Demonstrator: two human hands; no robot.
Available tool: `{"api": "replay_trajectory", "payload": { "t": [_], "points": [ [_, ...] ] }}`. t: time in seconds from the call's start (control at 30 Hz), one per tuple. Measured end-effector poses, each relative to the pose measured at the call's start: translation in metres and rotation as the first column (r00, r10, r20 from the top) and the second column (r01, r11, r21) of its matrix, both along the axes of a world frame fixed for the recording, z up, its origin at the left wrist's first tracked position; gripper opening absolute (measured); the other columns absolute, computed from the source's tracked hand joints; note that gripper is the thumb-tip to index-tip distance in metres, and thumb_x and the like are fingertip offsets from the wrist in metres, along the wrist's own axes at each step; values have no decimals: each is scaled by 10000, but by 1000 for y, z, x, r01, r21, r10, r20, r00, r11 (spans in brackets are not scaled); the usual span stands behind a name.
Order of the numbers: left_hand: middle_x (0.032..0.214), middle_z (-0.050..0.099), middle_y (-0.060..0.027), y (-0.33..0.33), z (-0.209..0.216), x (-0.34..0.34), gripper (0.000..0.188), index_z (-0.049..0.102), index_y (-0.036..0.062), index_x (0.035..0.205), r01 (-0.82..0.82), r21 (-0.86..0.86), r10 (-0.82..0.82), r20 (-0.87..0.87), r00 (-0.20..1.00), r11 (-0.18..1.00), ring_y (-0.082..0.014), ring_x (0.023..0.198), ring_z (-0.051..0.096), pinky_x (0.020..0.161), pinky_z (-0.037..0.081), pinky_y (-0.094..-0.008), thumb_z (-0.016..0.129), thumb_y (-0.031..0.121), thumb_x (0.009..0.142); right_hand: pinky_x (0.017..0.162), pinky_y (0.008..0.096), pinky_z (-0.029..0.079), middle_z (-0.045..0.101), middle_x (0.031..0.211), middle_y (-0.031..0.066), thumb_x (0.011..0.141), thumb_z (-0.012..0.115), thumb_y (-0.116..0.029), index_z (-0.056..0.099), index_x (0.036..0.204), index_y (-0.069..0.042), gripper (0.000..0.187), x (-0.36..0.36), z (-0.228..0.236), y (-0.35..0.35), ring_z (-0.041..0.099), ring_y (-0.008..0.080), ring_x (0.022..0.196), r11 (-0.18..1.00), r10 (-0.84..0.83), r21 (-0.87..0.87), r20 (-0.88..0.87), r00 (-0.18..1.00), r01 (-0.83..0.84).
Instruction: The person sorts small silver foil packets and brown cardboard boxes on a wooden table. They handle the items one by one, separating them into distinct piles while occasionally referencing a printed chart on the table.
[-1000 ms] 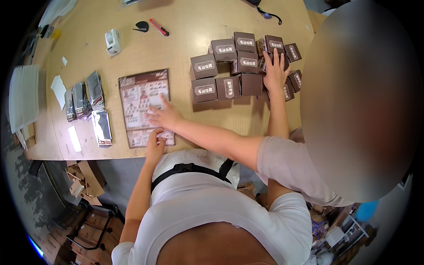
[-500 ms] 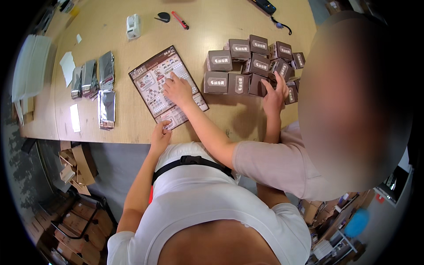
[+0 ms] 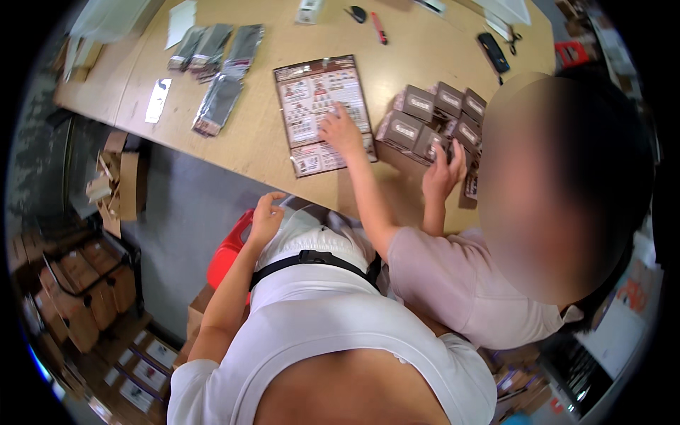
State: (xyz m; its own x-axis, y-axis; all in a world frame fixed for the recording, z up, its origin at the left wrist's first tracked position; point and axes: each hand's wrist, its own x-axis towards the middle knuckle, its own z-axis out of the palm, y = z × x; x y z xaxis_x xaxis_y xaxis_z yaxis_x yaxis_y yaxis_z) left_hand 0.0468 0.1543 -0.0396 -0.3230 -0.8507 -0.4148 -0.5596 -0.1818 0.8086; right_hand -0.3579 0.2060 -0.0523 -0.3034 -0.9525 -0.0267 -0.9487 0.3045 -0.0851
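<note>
My left hand hovers just off the table's front edge, its fingers loosely curled and apart with nothing between them. My right hand does not show; my right arm runs behind the co-worker's sleeve. Flat on the table lies a brown-bordered printed sheet with small pictures on it. A co-worker's hand rests on this sheet. The co-worker's other hand touches a cluster of small brown boxes on the right side of the table.
Silver foil packets and a white slip lie at the left. Farther back are a red cutter, a black handheld device and scissors. A red stool and cartons stand below the table edge.
My left hand has come off the sheet's near corner and is now apart from it. The view has turned, so the table appears tilted. The co-worker's hands stay on the sheet and boxes.
</note>
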Motion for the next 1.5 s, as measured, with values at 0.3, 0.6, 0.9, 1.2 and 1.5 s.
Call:
{"api": "replay_trajectory", "payload": {
  "t": [0.3,0.6,0.9,1.2,1.5],
  "points": [
    [1011,482,-136,32,2,46,326,499,33,1031,-75,-12,75,-16,997,997,-209,811,550,715,447,-285,494,-30,711,1002,531,222,515,862,0,711,532,-125,590,741,-161,75,90,-40,-79,446,174,982,846,533,34,-119,838,-533],
    [1036,480,-144,-73,-10,84,336,496,31,1040,-67,-67,63,-54,997,996,-224,798,554,707,453,-295,497,-30,710,1020,460,256,482,656,18,621,533,-49,516,572,-79,60,142,-39,-121,487,163,781,753,620,-93,-234,749,-652],
    [897,536,-127,-255,-13,195,257,538,34,980,218,-454,-155,174,973,864,-212,769,535,663,446,-298,508,3,727,889,391,359,480,883,128,677,522,10,561,891,-28,221,358,-33,-7,485,275,839,689,-509,-272,478,716,672],
    [671,483,-66,-355,-40,170,80,512,38,831,243,-400,-109,330,938,884,-174,603,460,551,385,-286,523,70,759,580,267,389,441,886,133,759,519,-1,499,1051,0,293,352,-13,-147,423,192,708,611,-393,-488,497,774,624],
    [603,458,-73,-363,-77,163,73,499,34,698,347,-661,11,473,881,665,-213,506,404,475,335,-320,518,73,757,493,285,401,513,708,88,736,533,-14,504,1127,-45,393,254,-24,-230,500,196,605,638,-527,-360,441,726,681]
  ]
}}
